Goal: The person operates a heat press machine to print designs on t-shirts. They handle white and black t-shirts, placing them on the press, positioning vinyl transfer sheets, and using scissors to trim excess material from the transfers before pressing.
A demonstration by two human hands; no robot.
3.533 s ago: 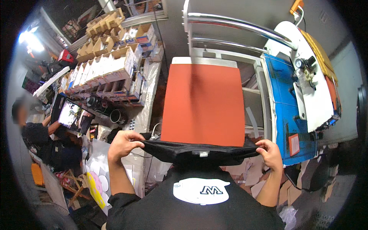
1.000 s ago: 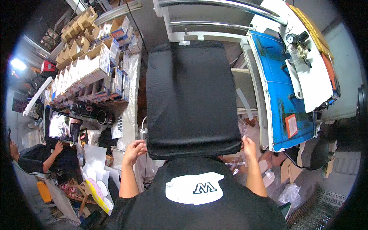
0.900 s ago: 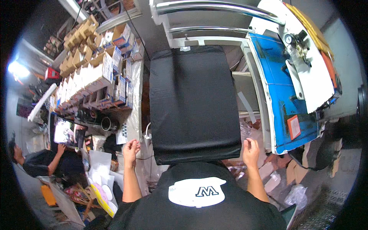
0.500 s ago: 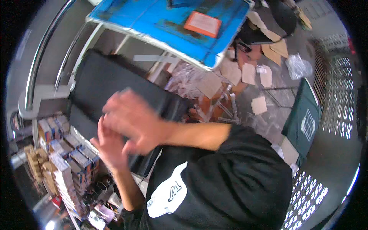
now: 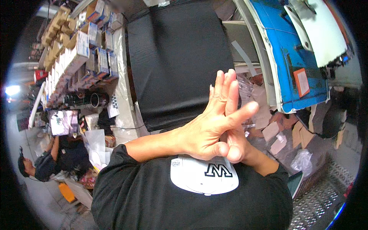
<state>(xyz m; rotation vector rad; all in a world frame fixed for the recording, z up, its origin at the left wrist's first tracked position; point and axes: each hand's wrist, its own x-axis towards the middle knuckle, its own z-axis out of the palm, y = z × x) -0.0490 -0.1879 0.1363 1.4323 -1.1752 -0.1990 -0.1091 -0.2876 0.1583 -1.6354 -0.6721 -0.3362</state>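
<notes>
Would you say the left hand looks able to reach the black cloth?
Probably yes: the left hand touches the right hand but looks empty, and nothing seems to block the black cloth ahead.

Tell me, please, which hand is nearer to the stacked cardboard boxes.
Left: the left hand is right of the boxes and lower in view; the right hand, partly hidden behind it, is farther right.

Light uneven: mid-frame well lit, outer margins dim. Round white lamp point(image 5: 12, 90), far left, blown out, hazy glow around it. Lit rectangular screen point(image 5: 63, 122) partly washed out. Smooth black fabric point(image 5: 180, 57): faint sheen, darker shadow band near its upper left. Bare hands point(image 5: 203, 132) reasonably sharp. Fisheye bends straight edges; corners black, rim soft.
</notes>
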